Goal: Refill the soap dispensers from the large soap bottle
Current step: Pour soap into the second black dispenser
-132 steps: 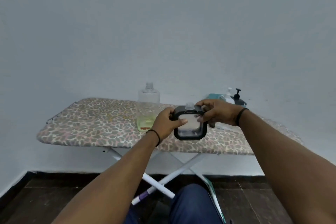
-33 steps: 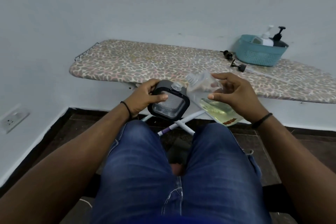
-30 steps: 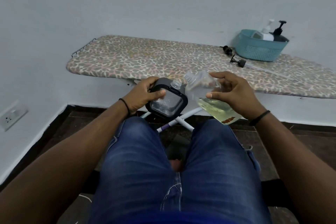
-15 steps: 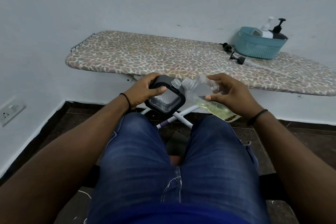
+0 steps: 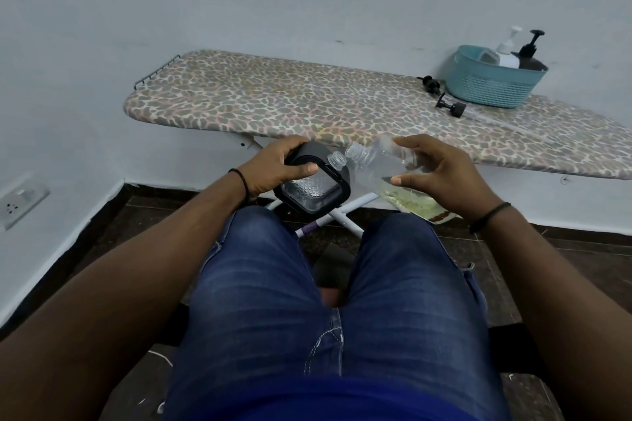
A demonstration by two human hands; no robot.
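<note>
My left hand point(image 5: 273, 167) grips a square black-framed clear soap dispenser point(image 5: 313, 190) above my knees, its uncapped neck pointing up and right. My right hand point(image 5: 434, 174) holds the large clear soap bottle point(image 5: 383, 167), tilted on its side with its open threaded mouth right beside the dispenser's neck. Yellowish soap lies in the bottle's lower end, partly hidden by my right hand. No stream of soap is visible.
An ironing board point(image 5: 290, 102) with a leopard-print cover stands before me. On its right end sits a teal basket point(image 5: 492, 82) holding two pump bottles; two loose black pump heads point(image 5: 449, 106) lie beside it. A wall socket point(image 5: 20, 203) is low at the left.
I have sat back from the board with the dispenser and the large bottle in hand. Over the last second the bottle has tipped flatter and its mouth has come up to the dispenser's neck.
</note>
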